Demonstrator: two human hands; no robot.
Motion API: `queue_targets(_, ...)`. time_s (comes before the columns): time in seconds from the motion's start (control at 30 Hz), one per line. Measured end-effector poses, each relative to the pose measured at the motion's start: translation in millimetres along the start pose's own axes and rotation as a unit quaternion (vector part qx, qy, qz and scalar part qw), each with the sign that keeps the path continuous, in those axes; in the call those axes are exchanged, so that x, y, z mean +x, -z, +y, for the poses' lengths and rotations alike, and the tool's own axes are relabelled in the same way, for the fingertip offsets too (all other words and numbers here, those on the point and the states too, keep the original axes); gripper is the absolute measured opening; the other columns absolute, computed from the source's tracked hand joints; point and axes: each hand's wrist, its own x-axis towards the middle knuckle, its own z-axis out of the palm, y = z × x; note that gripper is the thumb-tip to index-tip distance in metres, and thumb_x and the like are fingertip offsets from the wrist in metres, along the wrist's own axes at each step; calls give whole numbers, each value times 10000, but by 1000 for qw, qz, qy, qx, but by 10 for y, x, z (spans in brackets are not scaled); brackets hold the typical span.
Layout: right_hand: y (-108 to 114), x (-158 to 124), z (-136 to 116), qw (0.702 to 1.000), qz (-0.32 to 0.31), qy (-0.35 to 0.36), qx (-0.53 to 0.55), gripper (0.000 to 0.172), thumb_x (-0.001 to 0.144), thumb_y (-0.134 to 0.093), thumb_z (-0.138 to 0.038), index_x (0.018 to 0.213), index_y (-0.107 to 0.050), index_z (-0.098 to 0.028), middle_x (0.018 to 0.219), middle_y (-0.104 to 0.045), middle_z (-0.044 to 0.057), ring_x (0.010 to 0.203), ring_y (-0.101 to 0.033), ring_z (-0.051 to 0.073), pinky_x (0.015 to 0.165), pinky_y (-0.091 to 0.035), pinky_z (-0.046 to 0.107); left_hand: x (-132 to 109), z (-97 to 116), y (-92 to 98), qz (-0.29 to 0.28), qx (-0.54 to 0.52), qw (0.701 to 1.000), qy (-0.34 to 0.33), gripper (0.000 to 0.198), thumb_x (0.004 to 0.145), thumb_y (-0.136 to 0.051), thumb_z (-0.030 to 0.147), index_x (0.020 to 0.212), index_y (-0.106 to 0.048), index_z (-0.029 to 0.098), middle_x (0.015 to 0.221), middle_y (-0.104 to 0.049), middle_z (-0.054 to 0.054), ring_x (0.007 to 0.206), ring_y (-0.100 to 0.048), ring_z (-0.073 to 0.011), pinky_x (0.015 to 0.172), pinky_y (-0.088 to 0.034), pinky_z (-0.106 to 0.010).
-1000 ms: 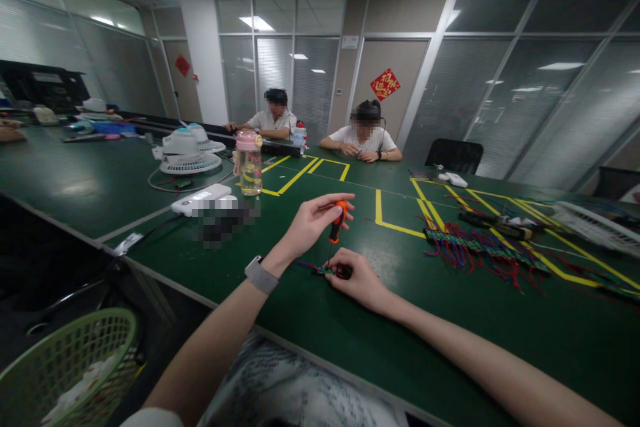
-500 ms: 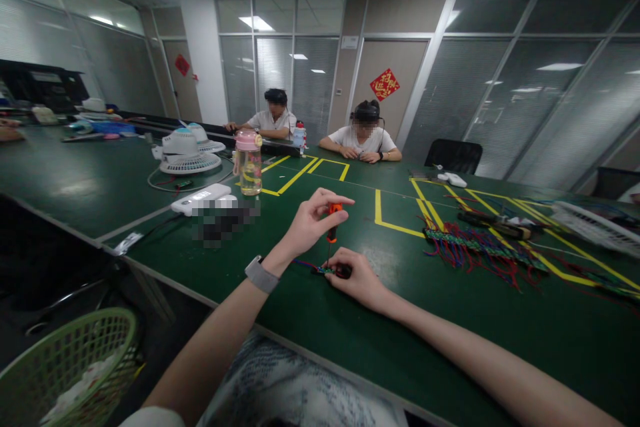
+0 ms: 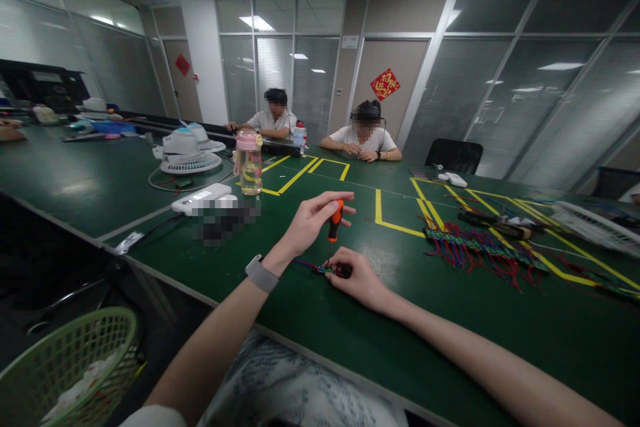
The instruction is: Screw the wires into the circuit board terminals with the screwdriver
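An orange and black screwdriver (image 3: 333, 230) stands almost upright, its thin shaft pointing down at a small green circuit board (image 3: 320, 270). My left hand (image 3: 316, 217), with a watch on its wrist, has the top of the handle between thumb and fingers. Low on the table, my right hand (image 3: 354, 275) pinches the board's right end, where a dark part shows under the fingers. Red and blue wires (image 3: 303, 262) run off the board to the left. The fingers hide much of the board, and the exact spot where the tip meets it is too small to make out.
Wired circuit boards (image 3: 485, 247) lie in a row at the right. A pink-lidded bottle (image 3: 249, 163), a white power strip (image 3: 203, 199) and white fans (image 3: 187, 150) stand at the left. Two people sit across the green table (image 3: 300, 307). A green basket (image 3: 115, 327) is below its edge.
My left thumb and fingers have shifted around the screwdriver handle, and more of the handle shows. The screwdriver stays over the board. My right hand has hardly moved.
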Motion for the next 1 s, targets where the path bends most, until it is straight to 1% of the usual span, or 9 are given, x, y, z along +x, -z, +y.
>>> queue_targets(0.1, 9, 0, -18, 1000, -3, -7, 1, 149, 714, -610, -76, 808, -700, -148, 764, -595, 21, 632, -529, 110, 586, -426, 226, -2, 6, -3, 32, 40, 999, 5, 288, 804, -636, 307, 1054, -678, 170, 929, -635, -59, 805, -615, -153, 732, -513, -295)
queue_targets(0.2, 6, 1, -8, 1000, -2, -5, 3, 136, 719, -611, -85, 806, -699, -142, 759, -593, 23, 623, -526, 108, 583, -425, 226, 6, -8, 7, 42, 93, 995, -21, 239, 784, -654, 291, 985, -707, 174, 1008, -612, -66, 897, -595, -158, 782, -489, -267)
queue_targets(0.37, -12, 4, 31, 1000, 0, 3, 1, 114, 721, -616, -90, 792, -694, -134, 755, -594, 26, 627, -522, 109, 578, -418, 223, 14, -22, -6, -15, -18, 999, 25, 364, 883, -508, 323, 1199, -590, 165, 1106, -625, -113, 936, -632, -202, 827, -505, -351)
queue_targets(0.47, -11, 4, 35, 1000, 1, 4, 1, 126, 722, -614, -87, 802, -696, -136, 758, -593, 24, 622, -520, 106, 575, -416, 221, 9, -15, -5, 18, 62, 998, 7, 335, 789, -657, 304, 1089, -647, 153, 936, -638, -64, 823, -620, -155, 799, -493, -307)
queue_targets(0.57, -5, 2, 22, 1000, -1, 5, -3, 144, 719, -612, -83, 816, -701, -142, 763, -595, 24, 626, -524, 107, 581, -420, 222, 9, -14, 8, 46, 131, 989, -44, 230, 766, -682, 308, 945, -706, 166, 967, -588, -56, 905, -580, -153, 799, -476, -261)
queue_targets(0.7, 2, 1, 7, 1000, -3, 1, -2, 130, 722, -615, -89, 806, -700, -140, 763, -597, 26, 625, -524, 108, 581, -423, 223, 11, -14, 9, 20, 36, 999, -20, 289, 895, -491, 341, 1041, -671, 169, 1024, -608, -81, 899, -622, -172, 776, -517, -307)
queue_targets(0.8, 5, 1, 5, 1000, -3, -3, -2, 136, 720, -618, -88, 816, -703, -136, 762, -598, 28, 629, -525, 111, 582, -422, 227, 11, -11, 11, 47, 71, 996, -20, 247, 823, -613, 323, 991, -685, 157, 881, -618, -50, 754, -612, -135, 695, -515, -264)
queue_targets(0.9, 7, 3, 6, 1000, -2, -3, -3, 136, 720, -618, -84, 809, -704, -141, 764, -598, 26, 632, -525, 110, 591, -425, 228, 15, -13, 14, 47, 102, 993, -47, 217, 817, -621, 312, 945, -711, 162, 991, -593, -68, 886, -589, -150, 739, -504, -239)
queue_targets(1.0, 4, 3, 9, 1000, -2, -3, 0, 129, 720, -618, -85, 802, -702, -139, 764, -598, 27, 631, -524, 111, 589, -425, 229, 16, -21, 10, 8, 25, 999, -27, 291, 886, -511, 323, 1072, -669, 164, 1087, -603, -96, 961, -607, -187, 805, -520, -307)
